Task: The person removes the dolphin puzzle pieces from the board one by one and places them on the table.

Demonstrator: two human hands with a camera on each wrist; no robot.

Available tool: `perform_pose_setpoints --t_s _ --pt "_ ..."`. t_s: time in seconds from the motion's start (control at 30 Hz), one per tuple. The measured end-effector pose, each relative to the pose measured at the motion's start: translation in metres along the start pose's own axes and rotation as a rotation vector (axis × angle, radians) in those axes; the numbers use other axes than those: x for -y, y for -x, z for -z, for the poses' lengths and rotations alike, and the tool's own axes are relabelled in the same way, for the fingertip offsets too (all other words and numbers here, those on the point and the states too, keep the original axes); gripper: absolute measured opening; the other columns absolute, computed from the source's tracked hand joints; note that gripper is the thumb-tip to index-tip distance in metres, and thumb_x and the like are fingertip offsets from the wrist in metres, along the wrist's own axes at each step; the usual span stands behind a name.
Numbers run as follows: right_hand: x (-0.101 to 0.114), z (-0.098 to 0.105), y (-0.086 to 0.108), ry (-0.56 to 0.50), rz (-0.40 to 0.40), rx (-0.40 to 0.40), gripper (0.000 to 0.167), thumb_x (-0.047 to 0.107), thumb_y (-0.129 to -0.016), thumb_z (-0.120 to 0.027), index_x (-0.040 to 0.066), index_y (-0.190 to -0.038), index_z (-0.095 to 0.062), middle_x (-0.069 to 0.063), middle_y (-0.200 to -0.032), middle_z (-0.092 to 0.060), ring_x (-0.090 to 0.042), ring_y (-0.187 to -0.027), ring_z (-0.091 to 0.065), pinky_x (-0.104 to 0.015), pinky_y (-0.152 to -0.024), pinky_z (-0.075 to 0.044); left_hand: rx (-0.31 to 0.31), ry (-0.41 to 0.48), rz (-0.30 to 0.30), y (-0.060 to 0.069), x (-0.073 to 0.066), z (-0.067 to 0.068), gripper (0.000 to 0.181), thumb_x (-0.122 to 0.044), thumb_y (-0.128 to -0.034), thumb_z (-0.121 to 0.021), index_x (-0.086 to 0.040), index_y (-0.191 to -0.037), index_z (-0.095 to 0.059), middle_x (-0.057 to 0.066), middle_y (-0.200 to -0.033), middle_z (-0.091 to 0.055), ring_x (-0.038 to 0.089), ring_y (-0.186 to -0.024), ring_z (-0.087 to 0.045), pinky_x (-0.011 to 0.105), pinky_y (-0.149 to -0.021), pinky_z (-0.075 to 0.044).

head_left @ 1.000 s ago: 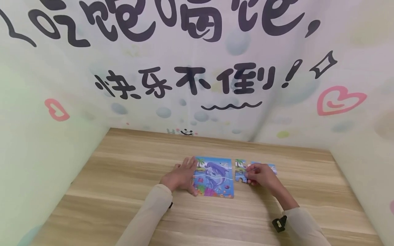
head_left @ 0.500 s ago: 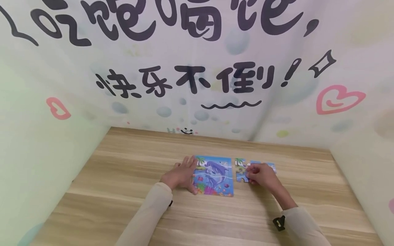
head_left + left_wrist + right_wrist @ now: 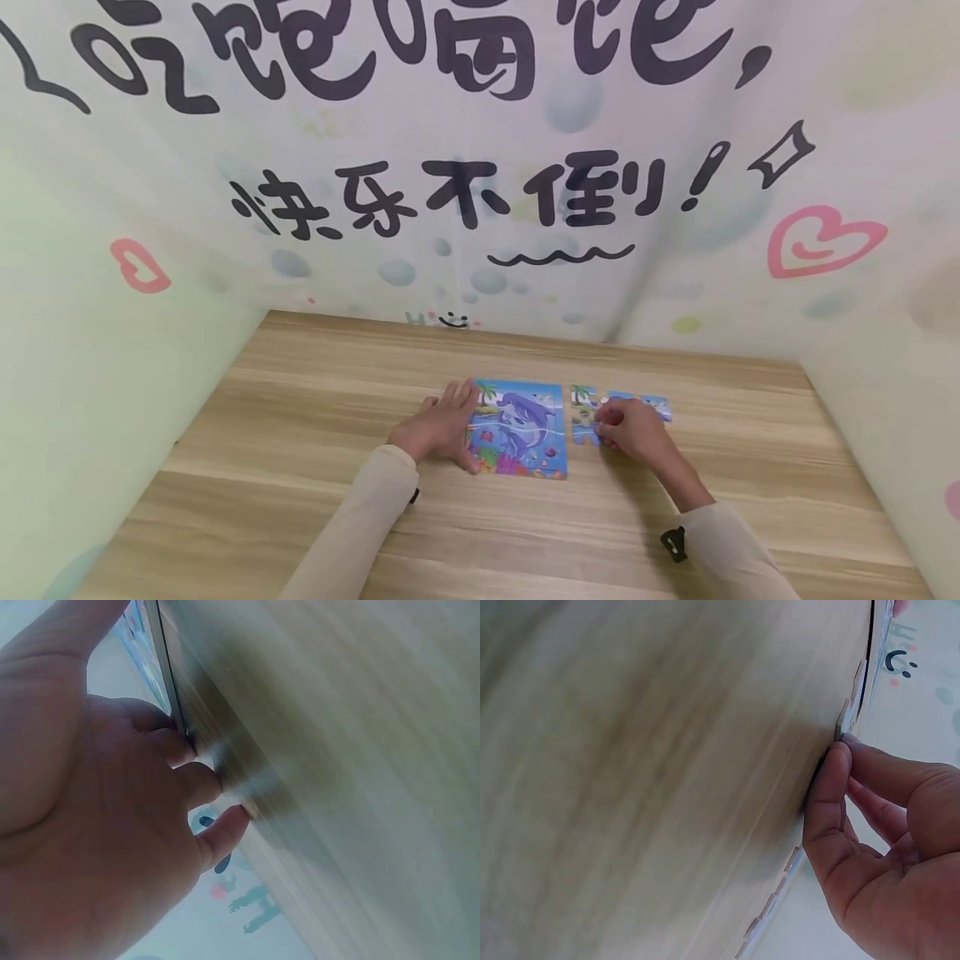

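One right hand point(image 3: 636, 427) pinches a puzzle piece point(image 3: 582, 428), fingers point(image 3: 826, 787) curled.

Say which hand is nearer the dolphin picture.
Left. The left hand touches the dolphin picture along its left edge; the right hand is apart from it, beyond its right edge, pinching a puzzle piece.

dolphin picture board point(image 3: 522, 423): blue, flat | jigsaw pieces point(image 3: 581, 397): just right of board

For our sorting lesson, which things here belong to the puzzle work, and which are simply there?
Puzzle work:
dolphin picture
left hand, at its edge
right hand, pinching a piece
other pieces

Simply there:
wall lettering
pink hearts
black wrist gear
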State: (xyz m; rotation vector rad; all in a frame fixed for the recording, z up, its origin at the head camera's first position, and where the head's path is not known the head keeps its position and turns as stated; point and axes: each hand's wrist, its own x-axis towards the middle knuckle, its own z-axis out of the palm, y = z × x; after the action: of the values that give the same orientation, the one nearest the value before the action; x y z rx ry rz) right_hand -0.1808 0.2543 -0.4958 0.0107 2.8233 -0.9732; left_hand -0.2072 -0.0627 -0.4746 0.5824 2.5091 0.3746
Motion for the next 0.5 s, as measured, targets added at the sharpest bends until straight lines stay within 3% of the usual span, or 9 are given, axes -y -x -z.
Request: perform_pose_setpoints --t_s 0.33,0.5 --pt "-0.0018 -0.0002 0.0036 -0.11 -0.066 0.02 0.009 0.002 -0.089 -0.07 0.001 -0.098 -0.07 -0.005 -0.077 -0.065 -0.015 -0.065 -0.058 -0.026 -0.059 -0.052 0.004 -0.019 0.0 -0.0027 0.001 -0.0024 0.125 -0.047 -0.071 -0.086 -0.008 -0.16 -0.007 0.008 -0.168 0.002 0.029 -0.154 0.003 0.052 -0.123 -0.009" --pt "-0.0036 0.0008 0.0035 -0.11 -0.048 0.023 0.01 0.003 -0.089 -0.071 0.001 -0.099 -0.07 -0.005 -0.077 -0.064 -0.015 -0.064 -0.058 -0.025 -0.058 -0.05 0.006 -0.022 0.016 -0.0043 -0.0004 -0.0025 0.126 -0.047 -0.0708 -0.086 -0.009 -0.16 -0.006 0.007 -0.168 0.003 0.027 -0.154 0.005 0.052 -0.123 -0.008"
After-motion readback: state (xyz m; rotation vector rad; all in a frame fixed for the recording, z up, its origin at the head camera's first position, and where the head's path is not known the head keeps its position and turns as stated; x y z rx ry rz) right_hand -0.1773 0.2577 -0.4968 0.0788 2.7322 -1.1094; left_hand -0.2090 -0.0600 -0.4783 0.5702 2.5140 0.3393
